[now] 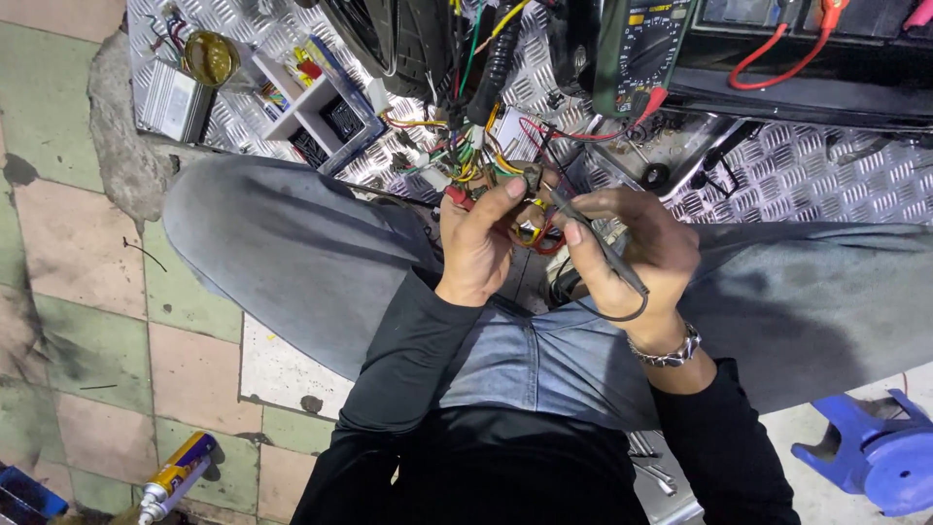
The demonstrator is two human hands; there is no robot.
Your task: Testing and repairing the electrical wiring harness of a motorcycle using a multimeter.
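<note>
Multicoloured wiring, a tangled loom of red, yellow, green and white strands [466,160], is being worked on just above the person's knees, hanging down from the dark vehicle body. A small connector at the loom's lower end [532,177] is being pinched by the left hand [481,243], fingers closed on it, apparently so that its contacts are being kept steady and turned toward the tool. A slim black meter probe [593,238] is being gripped like a pen by the right hand [637,258], its tip being pointed up at that connector. Above and right of the loom, a green handheld multimeter [641,49] is being left propped within sight, red leads trailing from it.
</note>
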